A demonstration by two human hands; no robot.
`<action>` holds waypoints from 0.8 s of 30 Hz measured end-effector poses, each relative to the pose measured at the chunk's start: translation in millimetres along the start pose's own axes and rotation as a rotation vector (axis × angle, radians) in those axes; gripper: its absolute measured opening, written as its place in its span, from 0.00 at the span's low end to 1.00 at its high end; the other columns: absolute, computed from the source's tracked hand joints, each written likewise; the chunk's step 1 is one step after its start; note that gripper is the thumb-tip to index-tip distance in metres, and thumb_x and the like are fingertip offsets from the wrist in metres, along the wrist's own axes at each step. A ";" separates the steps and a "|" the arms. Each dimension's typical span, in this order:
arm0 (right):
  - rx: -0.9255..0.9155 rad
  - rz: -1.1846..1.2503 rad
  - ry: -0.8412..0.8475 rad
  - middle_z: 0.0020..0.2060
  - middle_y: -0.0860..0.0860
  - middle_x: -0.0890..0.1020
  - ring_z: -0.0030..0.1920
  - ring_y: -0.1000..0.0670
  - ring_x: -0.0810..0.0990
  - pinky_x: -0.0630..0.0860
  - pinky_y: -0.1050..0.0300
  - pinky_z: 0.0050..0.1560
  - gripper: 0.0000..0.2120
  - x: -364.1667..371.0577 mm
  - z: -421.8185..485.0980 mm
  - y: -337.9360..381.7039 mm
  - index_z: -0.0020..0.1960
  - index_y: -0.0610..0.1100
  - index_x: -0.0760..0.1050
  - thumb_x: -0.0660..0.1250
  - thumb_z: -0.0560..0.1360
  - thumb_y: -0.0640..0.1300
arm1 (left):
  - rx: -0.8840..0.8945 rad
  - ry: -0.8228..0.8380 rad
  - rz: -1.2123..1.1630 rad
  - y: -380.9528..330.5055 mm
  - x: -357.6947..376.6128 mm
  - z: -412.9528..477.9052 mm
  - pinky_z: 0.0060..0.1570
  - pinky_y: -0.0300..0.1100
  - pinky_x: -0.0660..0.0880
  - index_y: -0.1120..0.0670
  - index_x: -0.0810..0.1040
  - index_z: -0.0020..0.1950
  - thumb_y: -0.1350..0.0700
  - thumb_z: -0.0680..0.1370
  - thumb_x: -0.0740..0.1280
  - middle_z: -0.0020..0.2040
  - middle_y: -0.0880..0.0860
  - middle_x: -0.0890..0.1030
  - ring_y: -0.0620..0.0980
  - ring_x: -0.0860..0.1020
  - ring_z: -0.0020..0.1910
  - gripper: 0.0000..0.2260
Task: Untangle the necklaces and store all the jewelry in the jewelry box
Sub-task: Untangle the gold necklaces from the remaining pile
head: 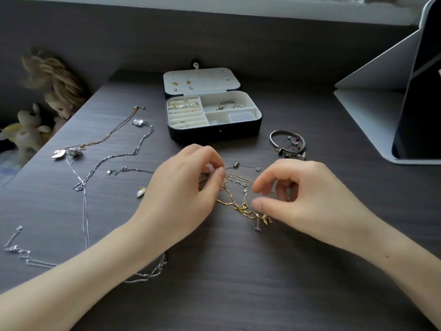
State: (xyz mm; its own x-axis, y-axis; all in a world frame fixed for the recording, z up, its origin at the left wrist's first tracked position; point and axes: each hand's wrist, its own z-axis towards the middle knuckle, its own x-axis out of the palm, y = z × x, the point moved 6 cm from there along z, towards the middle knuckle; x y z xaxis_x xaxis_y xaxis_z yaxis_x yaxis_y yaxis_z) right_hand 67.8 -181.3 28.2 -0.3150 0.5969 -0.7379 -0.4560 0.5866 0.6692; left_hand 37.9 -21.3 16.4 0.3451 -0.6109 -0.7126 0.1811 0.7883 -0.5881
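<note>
Currently, L hand (188, 187) pinches tangled necklaces (239, 204) at desk (238, 287) centre; R hand (300, 199) curled over them, thumb/forefinger parted, grip unclear. Jewelry box (214, 130) open, just behind.

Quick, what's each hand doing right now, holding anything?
Left hand: pinching a chain of the tangled necklaces.
Right hand: fingers curled by the tangle, thumb and forefinger apart; a grip cannot be told.

Left hand (186, 185) pinching, thumb against forefinger; right hand (307, 199) curled, thumb-forefinger apart.
</note>
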 end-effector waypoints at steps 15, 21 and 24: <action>0.004 0.009 0.447 0.33 0.55 0.82 0.32 0.58 0.78 0.73 0.65 0.35 0.06 0.4 -9.1 5.1 0.36 0.49 0.77 0.72 0.70 0.47 | 0.399 0.314 0.104 -18.4 15.0 -10.0 0.45 0.43 0.73 0.53 0.83 0.45 0.59 0.72 0.66 0.44 0.48 0.80 0.50 0.78 0.43 0.07; 0.077 0.247 0.416 0.31 0.49 0.82 0.30 0.54 0.75 0.69 0.61 0.28 0.02 -9.5 -6.9 2.4 0.40 0.46 0.77 0.70 0.70 0.41 | 0.373 0.343 0.096 -16.9 15.4 -9.8 0.39 0.39 0.68 0.51 0.77 0.42 0.57 0.72 0.65 0.39 0.46 0.73 0.46 0.71 0.38 0.02; 0.094 0.308 0.345 0.31 0.49 0.82 0.29 0.55 0.73 0.68 0.63 0.27 0.02 -15.9 -4.7 1.0 0.40 0.45 0.78 0.70 0.71 0.40 | 0.366 0.351 0.095 -15.6 15.8 -9.7 0.38 0.39 0.68 0.51 0.76 0.42 0.55 0.72 0.65 0.37 0.45 0.72 0.44 0.70 0.37 0.02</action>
State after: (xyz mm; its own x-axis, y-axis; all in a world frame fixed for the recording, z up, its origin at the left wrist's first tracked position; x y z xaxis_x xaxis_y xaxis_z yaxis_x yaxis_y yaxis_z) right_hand 68.4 -192.7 40.2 -0.6893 0.5437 -0.4789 -0.2253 0.4673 0.8549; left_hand 31.6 -44.0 10.5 0.0571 -0.4741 -0.8786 0.4959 0.7773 -0.3872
